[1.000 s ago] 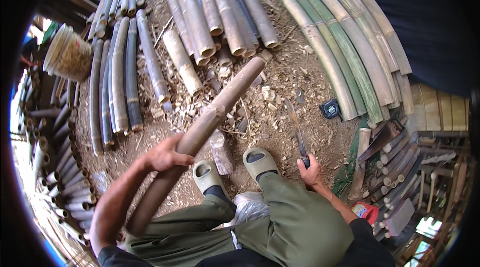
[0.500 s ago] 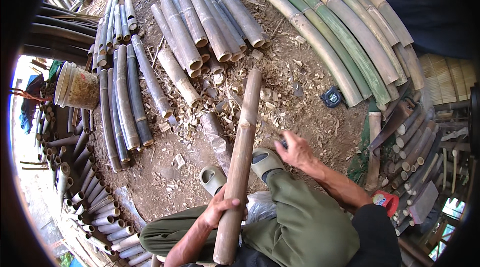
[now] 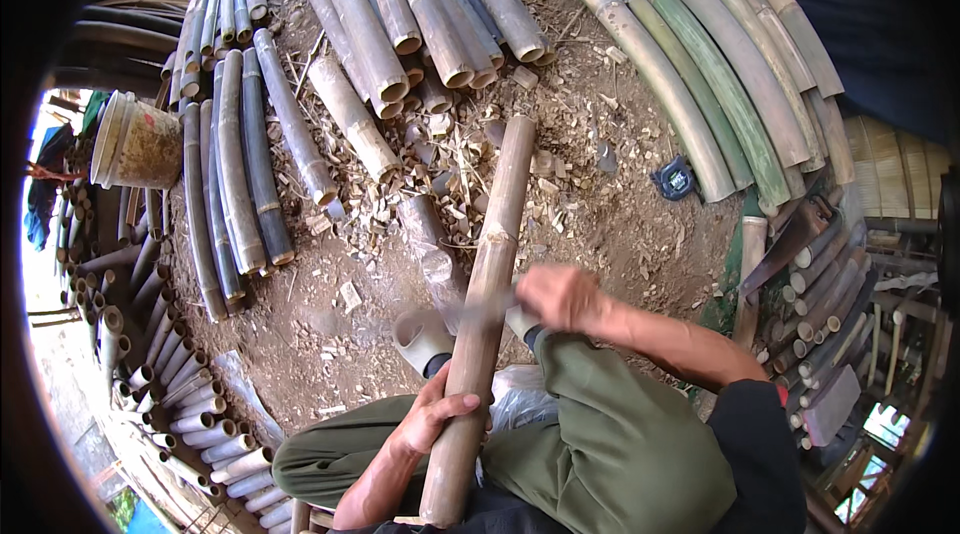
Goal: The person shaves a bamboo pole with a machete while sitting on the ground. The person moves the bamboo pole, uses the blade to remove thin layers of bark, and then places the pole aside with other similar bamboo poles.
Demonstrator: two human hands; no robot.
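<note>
A brown bamboo pole (image 3: 499, 224) slants up from my lap, its far end above the chip-strewn ground. My left hand (image 3: 436, 418) is wrapped round its lower part, thumb on top. To the right of the pole, my right hand (image 3: 562, 296) is closed round the handle of a knife. The blade of the knife (image 3: 488, 308) is smeared by motion and crosses the pole's middle; whether it touches the wood I cannot tell. Behind the pole, a shorter log (image 3: 432, 252) with a pale chopped patch lies on the ground by my left sandal (image 3: 421, 338).
Cut bamboo lengths lie in rows ahead (image 3: 405, 19), at the left (image 3: 235, 154) and at the far right (image 3: 690, 64). A tape measure (image 3: 673, 179) sits near the right row, and a handsaw (image 3: 790, 246) beyond it. A dirty bucket (image 3: 140, 142) is at the left.
My right hand has swung left, bringing the knife from beside the pole to across it. The left hand keeps its hold, and the view has shifted slightly.
</note>
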